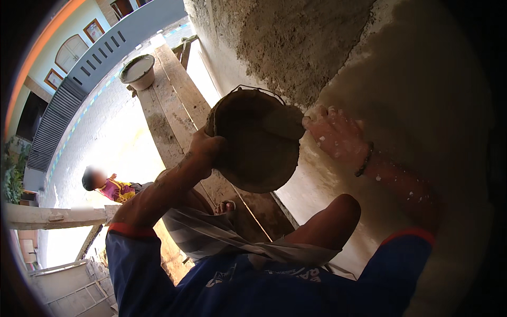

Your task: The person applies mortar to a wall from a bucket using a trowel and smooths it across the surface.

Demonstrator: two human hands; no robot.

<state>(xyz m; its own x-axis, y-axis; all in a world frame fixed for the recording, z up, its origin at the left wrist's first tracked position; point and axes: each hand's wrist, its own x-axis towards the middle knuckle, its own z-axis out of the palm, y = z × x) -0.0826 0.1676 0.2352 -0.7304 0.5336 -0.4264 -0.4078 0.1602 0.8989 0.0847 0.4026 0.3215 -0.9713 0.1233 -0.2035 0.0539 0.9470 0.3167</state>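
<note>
A dark, mortar-crusted bucket [253, 164] with a thin wire handle is tilted so that its open mouth faces me. My left hand [207, 148] is closed on its left rim, thumb over the edge. At the right rim my right hand [338, 132], spotted with pale splashes, is closed. Beside its fingers a flat, rounded, mud-coloured piece [284, 122] reaches into the bucket's mouth; whether it is a tool blade or a lump of mortar is too dark to tell. The inside of the bucket lies in deep shadow.
I sit on wooden scaffold planks [171, 84] along a partly plastered wall [317, 37]. A second bucket [138, 73] with grey contents stands at their far end. Down at left, a person [108, 185] is on the ground, beyond a wooden rail [58, 217].
</note>
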